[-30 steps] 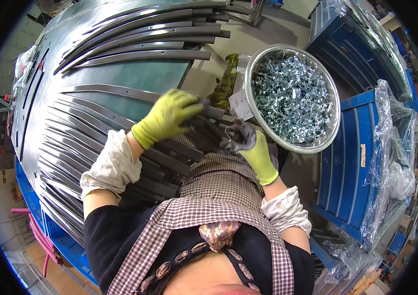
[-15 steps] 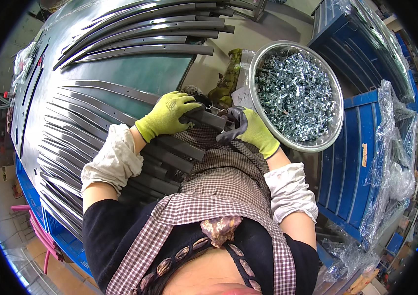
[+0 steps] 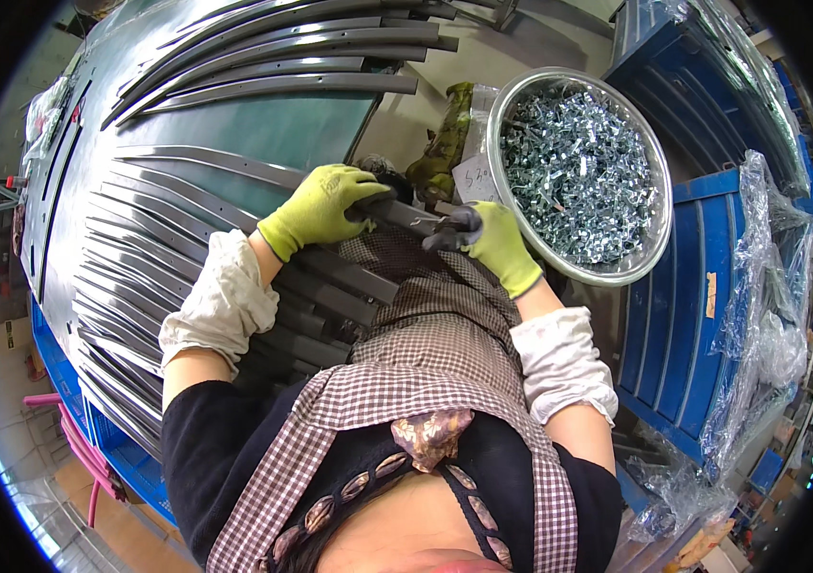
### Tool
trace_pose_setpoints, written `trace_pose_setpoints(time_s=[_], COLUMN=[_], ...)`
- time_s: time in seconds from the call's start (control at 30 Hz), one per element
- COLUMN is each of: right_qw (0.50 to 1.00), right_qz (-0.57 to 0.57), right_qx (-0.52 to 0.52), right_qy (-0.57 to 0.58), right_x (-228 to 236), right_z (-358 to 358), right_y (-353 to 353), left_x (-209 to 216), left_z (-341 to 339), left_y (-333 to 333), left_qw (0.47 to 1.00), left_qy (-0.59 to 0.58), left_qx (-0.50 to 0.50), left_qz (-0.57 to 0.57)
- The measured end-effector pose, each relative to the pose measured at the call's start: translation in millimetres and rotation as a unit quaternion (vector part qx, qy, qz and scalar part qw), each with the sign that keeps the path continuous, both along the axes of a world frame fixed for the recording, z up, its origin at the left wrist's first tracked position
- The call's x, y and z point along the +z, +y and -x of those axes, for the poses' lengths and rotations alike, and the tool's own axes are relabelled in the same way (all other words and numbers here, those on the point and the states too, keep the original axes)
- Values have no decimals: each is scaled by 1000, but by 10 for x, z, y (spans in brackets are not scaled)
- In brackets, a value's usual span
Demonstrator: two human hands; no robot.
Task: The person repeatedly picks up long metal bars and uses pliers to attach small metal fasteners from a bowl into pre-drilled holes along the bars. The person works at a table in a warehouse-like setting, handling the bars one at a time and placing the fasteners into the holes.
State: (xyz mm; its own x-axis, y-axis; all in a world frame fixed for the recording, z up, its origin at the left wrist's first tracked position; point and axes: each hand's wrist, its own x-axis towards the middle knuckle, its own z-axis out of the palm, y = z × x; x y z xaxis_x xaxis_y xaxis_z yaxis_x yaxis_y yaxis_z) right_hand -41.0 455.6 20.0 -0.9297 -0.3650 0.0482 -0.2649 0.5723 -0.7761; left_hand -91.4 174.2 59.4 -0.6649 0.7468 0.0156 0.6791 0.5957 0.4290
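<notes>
My left hand [image 3: 325,212], in a yellow-green glove with dark fingertips, is closed around a long dark grey strip [image 3: 410,220] close to its right end. At that end, my right hand [image 3: 499,241], gloved the same way, has its thumb and fingers pinched together. A small shiny piece of metal [image 3: 425,220] shows by its fingertips, perhaps one of the clips; part of it is hidden. More dark strips [image 3: 153,244] lie side by side beneath and left of my left hand. Right of my right hand stands a round bowl [image 3: 665,205] full of small silvery metal clips [image 3: 578,177].
Another bundle of curved strips [image 3: 301,46] rests at the far side of the green-topped table [image 3: 282,134]. Blue metal crates [image 3: 679,315] with clear plastic wrap [image 3: 760,353] stand on the right. A blue plastic basket [image 3: 129,468] sits below the table's left edge.
My right hand has moved slightly left onto the strip's end, and its fingers, spread apart before, have closed. My left hand still grips the strip, whose end has shifted up a little.
</notes>
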Motion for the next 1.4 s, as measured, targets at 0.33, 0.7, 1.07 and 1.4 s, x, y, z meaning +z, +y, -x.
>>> trace_pose_setpoints(time_s=[0.33, 0.7, 1.07, 1.4], right_qw=[994, 971, 956, 899], right_qz=[-82, -208, -224, -397], right_qx=[-56, 5, -91, -176], right_qy=[48, 116, 164, 52], right_x=[-34, 135, 189, -31], right_z=[-650, -460, -327, 244], right_y=[261, -13, 735, 1298], left_x=[-53, 55, 99, 1157], left_z=[23, 27, -90, -811], left_y=[-23, -1, -40, -409], left_qw=[999, 1000, 999, 962], left_qy=[26, -18, 4, -226], left_qx=[-5, -10, -40, -86], left_qz=[-31, 6, 20, 128])
